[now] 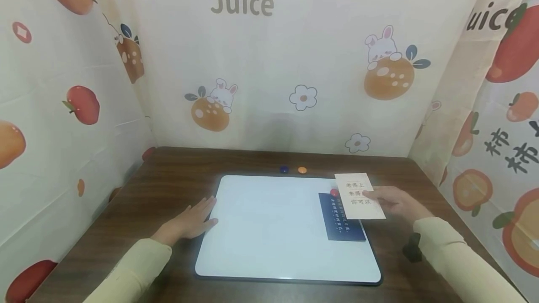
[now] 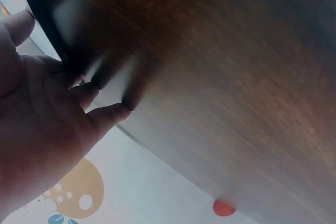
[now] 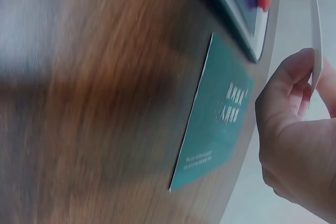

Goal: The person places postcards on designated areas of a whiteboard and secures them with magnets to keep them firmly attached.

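Observation:
A white board [image 1: 269, 228] with a dark rim lies on the brown table [image 1: 168, 172]. My left hand [image 1: 198, 216] rests flat on the table, its fingertips [image 2: 113, 114] at the board's left edge [image 2: 50, 30]. My right hand [image 1: 375, 198] pinches a cream card [image 1: 358, 195] with printed characters and holds it above the board's right side. Its thin edge [image 3: 316, 30] shows between thumb and fingers [image 3: 286, 85] in the right wrist view. Under it, a dark blue card [image 1: 338, 223] lies on the board with a red magnet [image 1: 334, 193] at its top.
A blue magnet [image 1: 284, 169] and an orange magnet [image 1: 302, 169] sit on the table behind the board. A teal card [image 3: 215, 124] lies on the wood beside the board's right edge. Printed cloth walls [image 1: 252, 83] enclose the table on three sides.

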`<state>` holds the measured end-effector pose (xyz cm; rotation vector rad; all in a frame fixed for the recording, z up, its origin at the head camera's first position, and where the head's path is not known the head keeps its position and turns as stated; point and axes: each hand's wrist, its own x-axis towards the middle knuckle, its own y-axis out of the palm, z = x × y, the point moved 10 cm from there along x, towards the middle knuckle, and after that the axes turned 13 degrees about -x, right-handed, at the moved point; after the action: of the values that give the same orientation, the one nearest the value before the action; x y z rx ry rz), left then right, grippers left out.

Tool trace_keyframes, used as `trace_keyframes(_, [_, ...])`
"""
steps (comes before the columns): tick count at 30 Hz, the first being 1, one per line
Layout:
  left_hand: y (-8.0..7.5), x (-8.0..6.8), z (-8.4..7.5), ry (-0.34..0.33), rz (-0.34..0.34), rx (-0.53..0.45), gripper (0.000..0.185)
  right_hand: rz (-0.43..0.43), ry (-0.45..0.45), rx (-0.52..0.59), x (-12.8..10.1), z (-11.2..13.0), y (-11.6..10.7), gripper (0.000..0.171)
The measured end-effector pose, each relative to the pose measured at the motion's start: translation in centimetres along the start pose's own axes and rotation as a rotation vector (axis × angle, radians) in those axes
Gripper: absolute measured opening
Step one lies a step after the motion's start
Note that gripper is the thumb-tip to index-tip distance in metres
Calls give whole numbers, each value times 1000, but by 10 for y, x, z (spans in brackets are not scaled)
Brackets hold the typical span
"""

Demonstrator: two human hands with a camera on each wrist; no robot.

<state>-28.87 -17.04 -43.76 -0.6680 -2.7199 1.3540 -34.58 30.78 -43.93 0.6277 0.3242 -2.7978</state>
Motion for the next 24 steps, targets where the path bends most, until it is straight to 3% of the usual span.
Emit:
trace_keyframes(9, [-1, -1, -3, 7, -8, 1, 68, 34, -10, 59, -6, 4, 23, 64])
trace_keyframes(24, [0, 0, 4, 10, -13, 13, 68, -7, 1, 21, -4, -6, 45, 66])
